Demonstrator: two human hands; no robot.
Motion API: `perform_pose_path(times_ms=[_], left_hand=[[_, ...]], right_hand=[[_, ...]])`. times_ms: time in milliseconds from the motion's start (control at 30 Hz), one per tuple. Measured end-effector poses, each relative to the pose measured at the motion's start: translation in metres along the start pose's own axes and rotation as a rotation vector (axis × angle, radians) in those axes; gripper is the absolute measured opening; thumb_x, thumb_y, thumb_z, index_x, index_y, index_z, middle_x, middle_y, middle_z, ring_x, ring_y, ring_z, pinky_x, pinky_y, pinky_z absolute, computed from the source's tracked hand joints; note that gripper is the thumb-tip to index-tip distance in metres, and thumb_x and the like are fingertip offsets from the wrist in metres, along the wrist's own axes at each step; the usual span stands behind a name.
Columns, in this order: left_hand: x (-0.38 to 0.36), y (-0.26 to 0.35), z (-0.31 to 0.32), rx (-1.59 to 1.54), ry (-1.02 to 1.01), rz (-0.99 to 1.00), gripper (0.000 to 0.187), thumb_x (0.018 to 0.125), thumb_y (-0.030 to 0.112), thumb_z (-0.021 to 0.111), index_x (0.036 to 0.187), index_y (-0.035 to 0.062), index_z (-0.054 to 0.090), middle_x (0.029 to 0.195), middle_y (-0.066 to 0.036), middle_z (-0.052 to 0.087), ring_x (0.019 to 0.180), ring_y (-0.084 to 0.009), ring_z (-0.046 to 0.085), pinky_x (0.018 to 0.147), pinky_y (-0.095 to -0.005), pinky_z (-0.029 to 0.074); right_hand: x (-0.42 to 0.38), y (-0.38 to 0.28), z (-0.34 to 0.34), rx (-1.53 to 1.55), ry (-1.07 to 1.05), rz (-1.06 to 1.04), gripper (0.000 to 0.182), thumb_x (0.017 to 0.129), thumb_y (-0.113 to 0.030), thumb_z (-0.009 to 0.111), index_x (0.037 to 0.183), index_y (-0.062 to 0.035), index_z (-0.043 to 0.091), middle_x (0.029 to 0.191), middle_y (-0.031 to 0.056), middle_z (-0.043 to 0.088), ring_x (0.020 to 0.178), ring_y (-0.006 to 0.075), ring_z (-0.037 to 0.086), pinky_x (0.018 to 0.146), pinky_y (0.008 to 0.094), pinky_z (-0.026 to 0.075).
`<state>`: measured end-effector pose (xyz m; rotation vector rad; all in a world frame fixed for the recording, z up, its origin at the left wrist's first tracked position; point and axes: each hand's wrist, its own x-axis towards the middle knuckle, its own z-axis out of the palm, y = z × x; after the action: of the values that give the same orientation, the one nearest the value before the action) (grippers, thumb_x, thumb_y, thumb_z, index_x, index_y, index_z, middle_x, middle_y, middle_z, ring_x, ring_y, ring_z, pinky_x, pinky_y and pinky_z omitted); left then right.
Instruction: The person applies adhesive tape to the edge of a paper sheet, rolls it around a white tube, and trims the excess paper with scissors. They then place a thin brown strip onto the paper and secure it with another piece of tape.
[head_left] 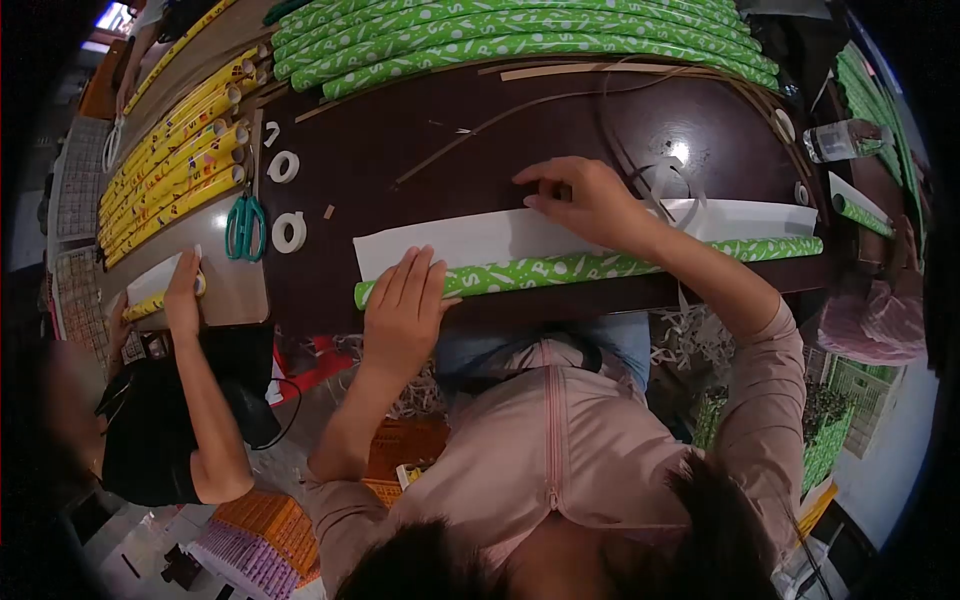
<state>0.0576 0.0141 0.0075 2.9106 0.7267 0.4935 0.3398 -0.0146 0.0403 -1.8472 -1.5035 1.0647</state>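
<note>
A long green patterned paper roll (560, 272) lies across the near side of the dark table, with a flap of its white inner side (450, 240) spread out behind it. My left hand (405, 300) rests on the roll's left end, fingers stretched out flat. Above the white flap, my right hand (590, 205) has bent fingers, with a gap between thumb and forefinger. I see nothing held in it. A curled pale strip (672, 180) stands just beyond my right wrist.
Green rolls (520, 45) are stacked along the back. Yellow rolls (180, 150), teal scissors (245, 227) and white tape rolls (289, 232) lie to the left. A co-worker's hand (183, 300) holds a yellow roll there. A plastic bottle (845, 141) lies at the right.
</note>
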Motion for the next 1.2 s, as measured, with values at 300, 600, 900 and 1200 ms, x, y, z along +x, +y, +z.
perform_pose_path(times_ms=[300,600,900,1200], left_hand=[[-0.002,0.000,0.001,0.045,-0.014,-0.009,0.045,0.082,0.024,0.069,0.116,-0.0009,0.057,0.123,-0.017,0.059,0.117,-0.0318,0.057,0.095,-0.0427,0.046],[-0.002,-0.001,0.003,0.049,0.002,-0.005,0.044,0.082,0.026,0.068,0.116,-0.0008,0.057,0.123,-0.017,0.059,0.117,-0.0312,0.057,0.095,-0.0425,0.046],[-0.004,-0.002,0.004,0.056,0.003,0.001,0.043,0.084,0.026,0.066,0.116,-0.0005,0.057,0.123,-0.017,0.059,0.118,-0.0308,0.057,0.096,-0.0420,0.046],[-0.003,-0.003,0.004,0.068,0.012,0.011,0.041,0.085,0.026,0.064,0.115,-0.0003,0.058,0.121,-0.016,0.060,0.117,-0.0299,0.057,0.096,-0.0412,0.046]], right_hand=[[0.000,0.016,0.003,-0.790,0.096,-0.942,0.031,0.070,-0.005,0.066,0.100,-0.0108,0.071,0.078,0.0057,0.058,0.076,0.0226,0.056,0.071,0.0350,0.044],[0.006,0.009,0.015,-0.199,0.138,-0.317,0.020,0.077,-0.010,0.065,0.095,-0.0064,0.072,0.087,0.0109,0.065,0.086,0.0311,0.060,0.079,0.0413,0.047],[0.010,0.006,0.015,-0.779,0.103,-0.947,0.010,0.076,-0.008,0.065,0.085,-0.0071,0.070,0.079,0.0064,0.060,0.081,0.0233,0.057,0.072,0.0345,0.043],[0.014,-0.020,0.020,-0.012,0.020,0.013,0.015,0.073,-0.012,0.070,0.086,-0.0046,0.070,0.079,0.0112,0.065,0.080,0.0307,0.063,0.072,0.0392,0.049]])
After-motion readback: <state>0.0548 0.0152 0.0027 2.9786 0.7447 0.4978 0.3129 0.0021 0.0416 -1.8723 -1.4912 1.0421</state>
